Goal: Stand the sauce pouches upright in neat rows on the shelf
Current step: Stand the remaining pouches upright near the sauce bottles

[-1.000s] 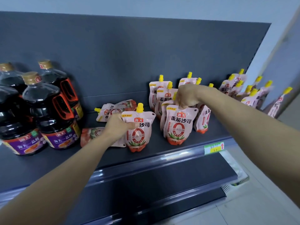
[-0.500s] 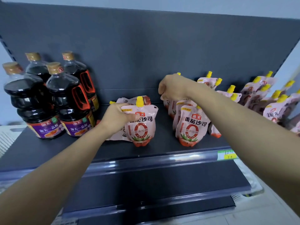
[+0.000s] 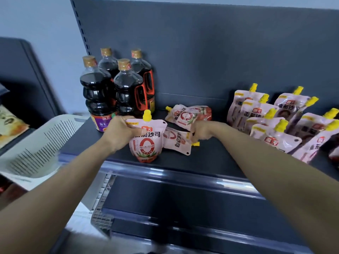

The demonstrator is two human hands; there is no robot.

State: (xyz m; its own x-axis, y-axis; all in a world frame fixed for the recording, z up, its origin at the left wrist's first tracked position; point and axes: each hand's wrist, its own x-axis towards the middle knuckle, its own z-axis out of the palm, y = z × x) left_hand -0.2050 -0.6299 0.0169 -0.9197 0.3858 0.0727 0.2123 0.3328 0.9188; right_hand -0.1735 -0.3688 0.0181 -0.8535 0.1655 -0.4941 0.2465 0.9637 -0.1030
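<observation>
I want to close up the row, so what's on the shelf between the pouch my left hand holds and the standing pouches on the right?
Head view: two fallen pouches, the nearer gripped by the right hand, then bare shelf.

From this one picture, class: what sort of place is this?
Probably a shop aisle: a dark metal shelf stocked with many identical sauce pouches and dark sauce bottles.

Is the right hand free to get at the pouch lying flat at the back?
Probably not yet: the right hand is closed on the nearer lying pouch. The back pouch lies just beyond, uncovered.
</observation>
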